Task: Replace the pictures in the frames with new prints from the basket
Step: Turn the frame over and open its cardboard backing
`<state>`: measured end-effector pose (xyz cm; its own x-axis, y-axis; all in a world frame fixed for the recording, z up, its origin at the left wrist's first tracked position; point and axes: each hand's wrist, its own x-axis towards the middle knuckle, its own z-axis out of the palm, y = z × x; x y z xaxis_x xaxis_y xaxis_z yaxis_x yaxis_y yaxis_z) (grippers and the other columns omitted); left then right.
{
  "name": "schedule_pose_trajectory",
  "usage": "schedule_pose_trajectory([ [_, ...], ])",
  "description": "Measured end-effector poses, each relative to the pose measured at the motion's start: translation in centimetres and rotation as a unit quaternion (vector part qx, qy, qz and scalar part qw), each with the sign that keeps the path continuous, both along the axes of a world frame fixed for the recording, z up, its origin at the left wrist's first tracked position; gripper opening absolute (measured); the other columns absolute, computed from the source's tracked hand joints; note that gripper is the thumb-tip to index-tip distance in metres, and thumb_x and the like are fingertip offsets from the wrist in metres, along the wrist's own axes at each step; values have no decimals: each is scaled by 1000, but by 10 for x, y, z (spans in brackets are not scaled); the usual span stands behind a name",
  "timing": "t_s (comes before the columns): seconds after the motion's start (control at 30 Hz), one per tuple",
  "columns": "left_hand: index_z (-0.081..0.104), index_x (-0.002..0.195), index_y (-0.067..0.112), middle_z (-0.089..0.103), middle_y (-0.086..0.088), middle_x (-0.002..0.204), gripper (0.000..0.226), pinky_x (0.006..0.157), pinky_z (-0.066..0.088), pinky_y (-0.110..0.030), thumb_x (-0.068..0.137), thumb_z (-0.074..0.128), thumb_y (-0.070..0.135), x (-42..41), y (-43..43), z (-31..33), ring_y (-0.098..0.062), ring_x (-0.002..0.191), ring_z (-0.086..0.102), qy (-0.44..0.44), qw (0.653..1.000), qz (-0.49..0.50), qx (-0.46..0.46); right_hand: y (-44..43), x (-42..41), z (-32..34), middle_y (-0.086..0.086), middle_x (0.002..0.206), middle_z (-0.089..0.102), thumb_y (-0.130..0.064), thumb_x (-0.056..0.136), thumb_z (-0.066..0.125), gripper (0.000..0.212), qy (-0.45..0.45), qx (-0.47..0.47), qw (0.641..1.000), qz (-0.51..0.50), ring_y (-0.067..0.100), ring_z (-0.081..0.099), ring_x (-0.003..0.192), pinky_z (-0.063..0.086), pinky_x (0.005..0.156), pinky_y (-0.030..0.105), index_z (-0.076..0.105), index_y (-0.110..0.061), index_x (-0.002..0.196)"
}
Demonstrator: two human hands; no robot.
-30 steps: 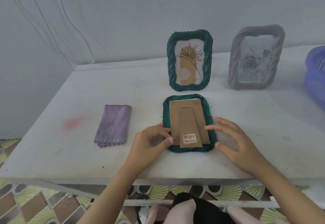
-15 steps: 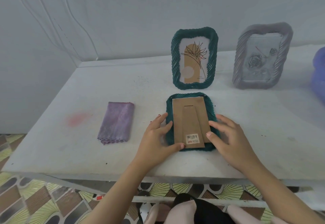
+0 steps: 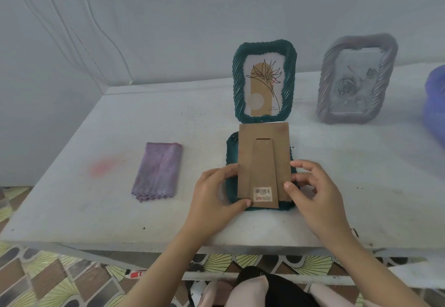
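Note:
A dark green frame [image 3: 231,152] lies face down near the table's front edge. Its brown cardboard backing [image 3: 263,162], with a stand flap and a barcode sticker, is lifted off the frame and tilted up at its far end. My left hand [image 3: 214,200] pinches the backing's lower left edge. My right hand [image 3: 310,193] pinches its lower right edge. Behind it a second green frame [image 3: 264,81] stands upright with a flower print. A grey frame [image 3: 356,79] with a rose picture stands to the right. The blue basket [image 3: 434,104] shows partly at the right edge.
A folded purple cloth [image 3: 157,170] lies on the white table [image 3: 120,210] left of the frames. A pink stain [image 3: 103,167] marks the table further left. A wall runs close behind the standing frames.
Both hands have closed on the cardboard backing and raised it off the face-down green frame; its far end now tilts up, overlapping the base of the standing green frame.

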<state>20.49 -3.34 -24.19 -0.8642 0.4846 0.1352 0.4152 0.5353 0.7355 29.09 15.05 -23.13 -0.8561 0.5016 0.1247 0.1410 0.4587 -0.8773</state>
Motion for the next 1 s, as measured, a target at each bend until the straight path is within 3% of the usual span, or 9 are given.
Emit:
schedule_pose_trajectory([
  [0.07, 37, 119, 50, 43, 36, 112, 67, 100, 32, -25, 69, 78, 34, 1, 0, 1, -1, 117, 37, -12, 1000, 2, 8, 0, -1, -1, -15, 92, 64, -17, 82, 66, 36, 4, -7, 1000, -3, 2, 59, 90, 44, 73, 11, 53, -30, 113],
  [0.23, 29, 133, 38, 47, 22, 118, 79, 102, 28, -25, 70, 77, 37, -2, 0, 0, -3, 118, 32, -7, 1000, -4, -17, 0, -3, -6, -10, 108, 64, -19, 83, 66, 41, -7, -16, 1000, 4, 7, 57, 102, 39, 83, 14, 57, -25, 122],
  [0.37, 31, 132, 38, 46, 22, 116, 79, 98, 27, -20, 69, 78, 37, -1, 0, 0, -2, 115, 32, -1, 1000, -6, -23, -2, -3, -7, -14, 113, 55, -22, 84, 63, 40, -9, 21, 1000, 6, 7, 48, 104, 34, 78, 8, 56, -29, 123],
  [0.57, 30, 124, 44, 46, 23, 119, 76, 93, 25, -13, 67, 79, 36, -1, 1, -1, 3, 114, 30, -9, 1000, 0, -3, -2, -4, -5, -25, 94, 54, -17, 84, 63, 36, 10, 31, 999, 1, 2, 50, 88, 36, 69, 11, 58, -27, 118],
  [0.83, 25, 121, 54, 24, 40, 121, 78, 103, 23, -21, 69, 78, 30, 1, 0, 5, 3, 121, 23, -12, 1000, -23, -5, 0, -8, -3, -13, 88, 58, -14, 83, 65, 29, 18, -33, 999, 4, 7, 54, 83, 43, 64, 12, 55, -27, 107],
  [1.0, 25, 124, 56, 29, 33, 126, 81, 103, 25, -17, 70, 78, 28, 2, -1, 4, 8, 123, 25, -33, 999, -31, 14, 2, -10, -2, -14, 91, 63, -12, 83, 65, 27, 20, -63, 998, 25, 0, 58, 83, 45, 65, 10, 52, -30, 99],
])
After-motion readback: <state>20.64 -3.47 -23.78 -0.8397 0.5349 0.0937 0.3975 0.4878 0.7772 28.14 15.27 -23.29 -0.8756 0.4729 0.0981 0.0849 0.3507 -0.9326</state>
